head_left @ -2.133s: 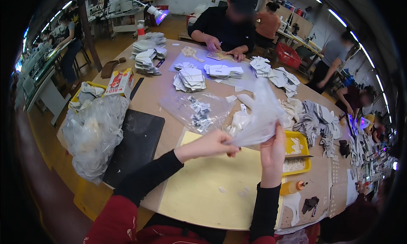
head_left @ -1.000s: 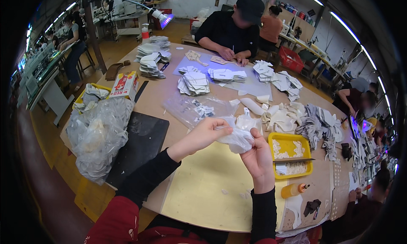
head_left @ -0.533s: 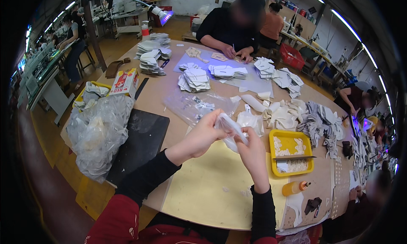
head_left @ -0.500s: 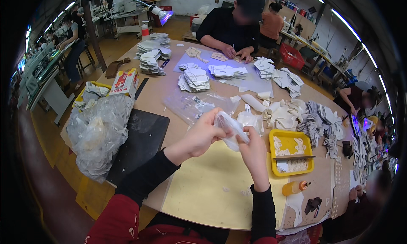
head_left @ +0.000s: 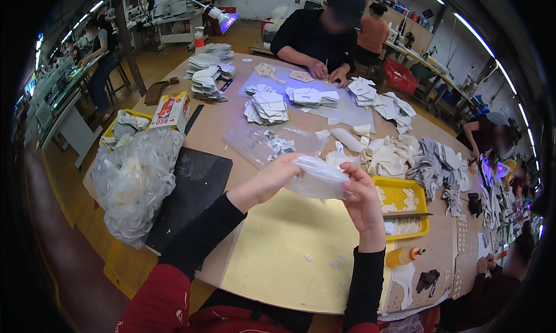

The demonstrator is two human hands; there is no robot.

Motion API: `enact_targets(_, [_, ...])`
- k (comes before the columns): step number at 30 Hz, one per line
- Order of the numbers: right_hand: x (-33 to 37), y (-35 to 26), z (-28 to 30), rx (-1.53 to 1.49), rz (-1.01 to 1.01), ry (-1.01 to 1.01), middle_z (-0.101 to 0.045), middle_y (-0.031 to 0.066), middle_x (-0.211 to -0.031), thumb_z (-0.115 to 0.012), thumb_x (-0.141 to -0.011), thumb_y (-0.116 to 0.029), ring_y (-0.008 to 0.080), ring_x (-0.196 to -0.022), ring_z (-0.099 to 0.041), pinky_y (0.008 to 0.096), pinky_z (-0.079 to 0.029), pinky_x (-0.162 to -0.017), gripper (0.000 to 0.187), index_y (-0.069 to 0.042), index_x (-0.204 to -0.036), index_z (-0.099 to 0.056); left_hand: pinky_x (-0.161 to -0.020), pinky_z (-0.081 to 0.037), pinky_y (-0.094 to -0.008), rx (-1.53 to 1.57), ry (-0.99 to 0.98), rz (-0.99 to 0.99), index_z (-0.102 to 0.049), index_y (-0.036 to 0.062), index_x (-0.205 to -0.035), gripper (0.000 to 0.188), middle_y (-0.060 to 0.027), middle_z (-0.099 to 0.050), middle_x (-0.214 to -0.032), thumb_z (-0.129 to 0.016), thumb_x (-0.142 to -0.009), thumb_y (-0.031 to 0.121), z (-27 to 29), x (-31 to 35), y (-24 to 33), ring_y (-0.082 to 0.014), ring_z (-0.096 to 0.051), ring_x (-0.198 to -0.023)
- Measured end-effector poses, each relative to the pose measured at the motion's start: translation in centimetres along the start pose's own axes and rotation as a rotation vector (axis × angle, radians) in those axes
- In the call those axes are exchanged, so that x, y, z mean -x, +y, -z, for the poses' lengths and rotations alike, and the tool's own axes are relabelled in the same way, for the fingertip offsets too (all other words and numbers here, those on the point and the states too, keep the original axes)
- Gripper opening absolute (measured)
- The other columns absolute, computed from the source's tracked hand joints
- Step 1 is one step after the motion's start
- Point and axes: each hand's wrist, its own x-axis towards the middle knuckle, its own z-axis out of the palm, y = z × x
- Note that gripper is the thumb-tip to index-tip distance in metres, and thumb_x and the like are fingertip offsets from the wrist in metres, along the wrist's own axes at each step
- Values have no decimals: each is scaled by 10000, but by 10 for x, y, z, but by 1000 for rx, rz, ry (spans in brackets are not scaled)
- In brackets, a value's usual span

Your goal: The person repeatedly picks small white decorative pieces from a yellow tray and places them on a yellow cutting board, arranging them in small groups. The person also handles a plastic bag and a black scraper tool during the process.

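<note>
With fingers [head_left: 288,161] of left hand [head_left: 270,180] and right hand [head_left: 365,204] clamped on opposite ends of translucent plastic [head_left: 318,179], holding it toward twelve o'clock of the yellow sheet [head_left: 284,246], perhaps risking a tear or lost grip if tugged unevenly.

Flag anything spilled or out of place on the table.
A few small pale scraps lie loose on the yellow sheet, outside the yellow tray that holds similar-looking pieces. Nothing else stands out.

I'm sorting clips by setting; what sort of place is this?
Likely a factory workroom: stacks of cut pieces and a yellow tray of small parts share the table, with a co-worker opposite.
</note>
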Motion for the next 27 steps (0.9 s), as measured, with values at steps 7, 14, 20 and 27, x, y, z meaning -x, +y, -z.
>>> enact_targets(7, [0,4,-24,843,-67,210,-632,-32,-931,-665,-958,-83,35,-822,-570,203,-455,-783,280,-29,-1232,-660,-965,-560,-365,578,-154,71,-598,44,-1248,247,-72,-665,-1187,-527,-1024,117,7,-2,-13,-161,-665,-1089])
enact_targets(14, [-1,7,-1,-204,-76,231,-710,55,-1159,-531,-1078,-202,148,-1023,-688,316,-553,-888,245,-70,-1257,-632,-809,-519,-257,-201,-189,57,-714,56,-1088,262,27,-697,-951,-638,-1035,301,-14,7,7,-65,-650,-927])
enact_targets(20, [-2,8,-3,-255,-129,180,-666,64,-1280,-602,-1022,-146,199,-1130,-664,357,-551,-953,239,-92,-1255,-596,-883,-502,-259,201,-10,-129,-697,65,-1075,345,18,-694,-1008,-590,-1067,392,-5,1,-6,-71,-641,-939])
enact_targets(27, [0,12,15,487,271,91,-585,59,-1186,-714,-819,91,158,-906,-612,289,-523,-834,370,-12,-1166,-635,-990,-547,-356,520,-8,-32,-561,57,-1287,342,-45,-660,-1226,-576,-1076,326,-3,2,3,-140,-662,-1090])
